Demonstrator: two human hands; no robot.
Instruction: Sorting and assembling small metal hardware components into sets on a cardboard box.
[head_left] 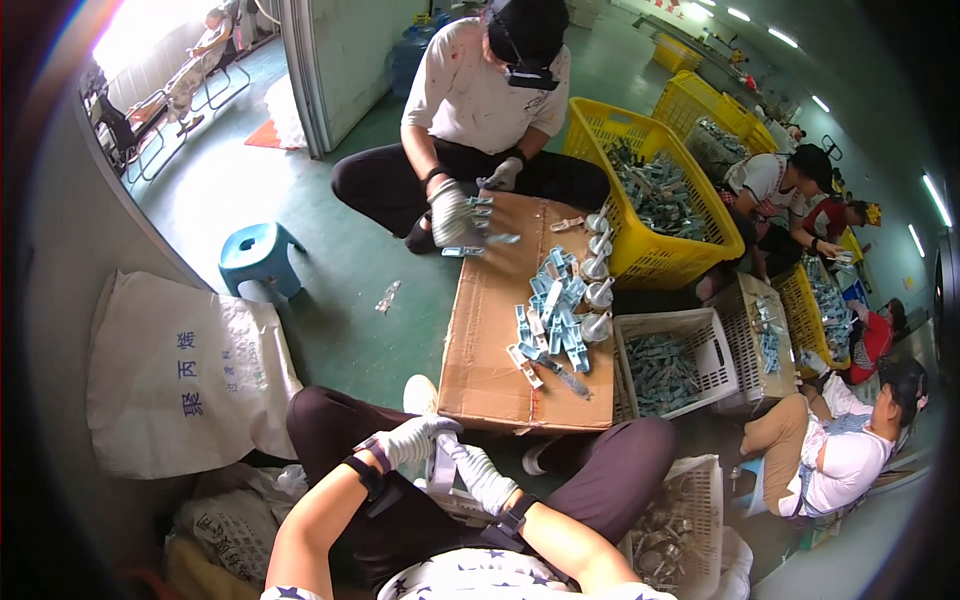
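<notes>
My left hand and my right hand, both in white gloves, meet over my lap. Together they grip a pale plastic part between them. Just beyond my knees lies a flat cardboard box. On it sit a pile of light blue plastic parts and a row of small metal pieces. Across the box sits a co-worker, whose gloved hand holds several of the blue parts.
A yellow basket and a white basket of parts stand right of the box. Another white basket is by my right knee. A blue stool and a white sack are on the left. More people sit at the right.
</notes>
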